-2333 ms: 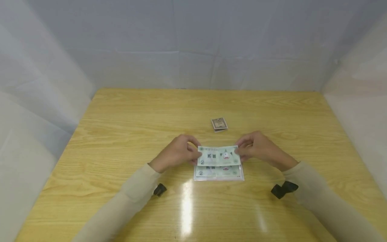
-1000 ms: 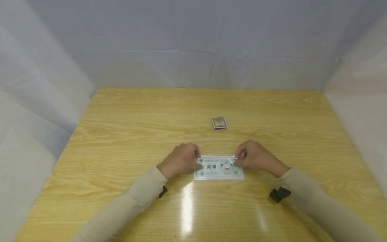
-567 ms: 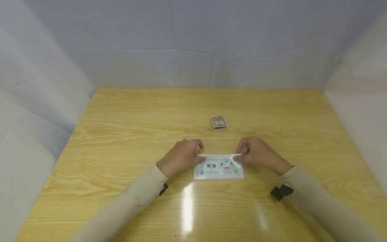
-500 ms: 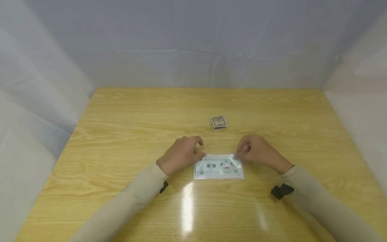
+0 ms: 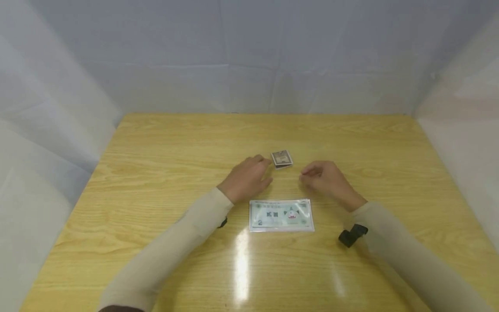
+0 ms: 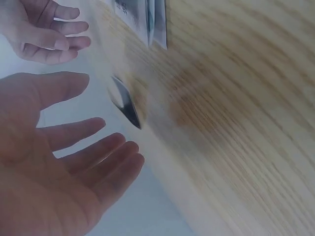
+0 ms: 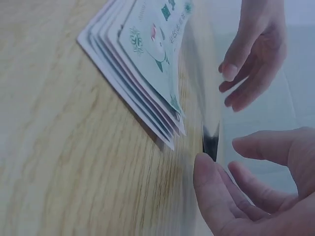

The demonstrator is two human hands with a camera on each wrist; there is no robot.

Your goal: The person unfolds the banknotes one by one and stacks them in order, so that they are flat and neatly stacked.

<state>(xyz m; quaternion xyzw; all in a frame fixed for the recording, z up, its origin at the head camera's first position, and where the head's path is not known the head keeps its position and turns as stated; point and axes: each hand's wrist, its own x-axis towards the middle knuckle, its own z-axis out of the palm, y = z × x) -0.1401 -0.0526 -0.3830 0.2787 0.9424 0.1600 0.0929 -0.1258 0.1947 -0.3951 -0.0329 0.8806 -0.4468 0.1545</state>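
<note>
On the surface: my stack of green notes [image 5: 281,215] lies flat near me, touched by neither hand.
Left hand [image 5: 247,178]: my grip is loose and holds nothing, fingers relaxed, fingertips just beside the small brown pack [image 5: 282,159].
Right hand [image 5: 325,178]: fingers loosely curled, holding nothing, hovering beyond the stack's far right corner.
Brown pack: sits farther out, between my two hands.
</note>
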